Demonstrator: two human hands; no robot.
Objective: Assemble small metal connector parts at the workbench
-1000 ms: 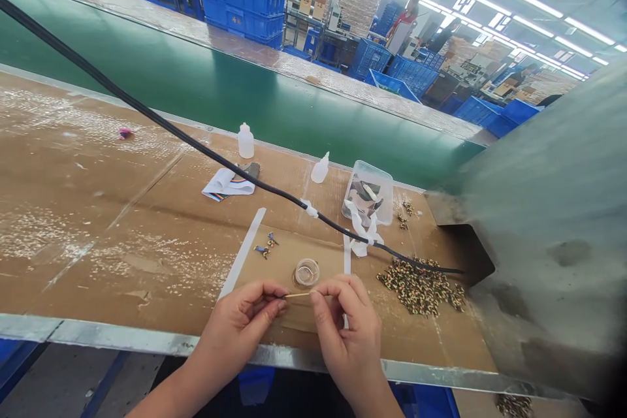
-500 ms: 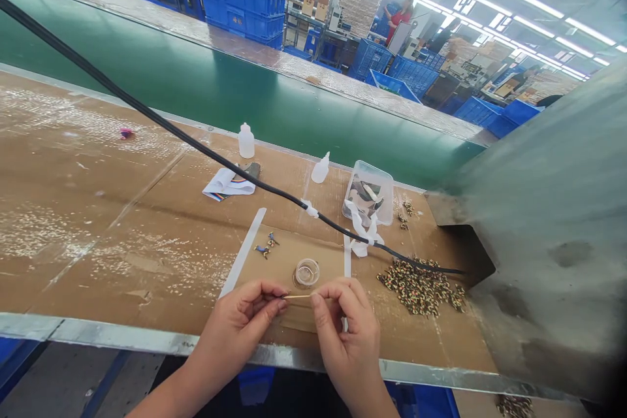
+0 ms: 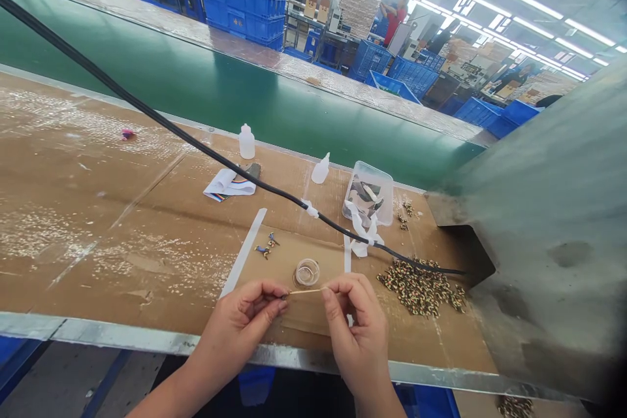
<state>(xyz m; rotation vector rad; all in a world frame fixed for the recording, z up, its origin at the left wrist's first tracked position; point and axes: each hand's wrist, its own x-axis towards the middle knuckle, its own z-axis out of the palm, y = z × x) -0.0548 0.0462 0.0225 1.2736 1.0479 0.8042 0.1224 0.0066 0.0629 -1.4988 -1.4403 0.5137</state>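
Observation:
A thin pale wooden stick (image 3: 307, 291), like a toothpick, spans the gap between my two hands. My right hand (image 3: 360, 330) pinches its right end between thumb and forefinger. The stick's other tip meets the fingertips of my left hand (image 3: 245, 323), which are closed on something small and dark, mostly hidden. Just beyond the stick stands a small clear round cup (image 3: 307, 272). Several tiny blue, black and yellow pieces (image 3: 265, 248) lie to the left of the cup on a brown board between white tape strips. A heap of small black-and-yellow pieces (image 3: 421, 287) lies to the right.
A black cable (image 3: 235, 170) hangs diagonally across the bench. Two white squeeze bottles (image 3: 247, 142), a folded striped cloth (image 3: 228, 184) and a clear plastic box (image 3: 386, 192) stand behind it. A grey metal panel (image 3: 548, 241) rises at right; a green conveyor (image 3: 294, 111) runs behind.
My right hand has moved a little to the right with the stick, so more of its length shows. My left hand stays nearly in place.

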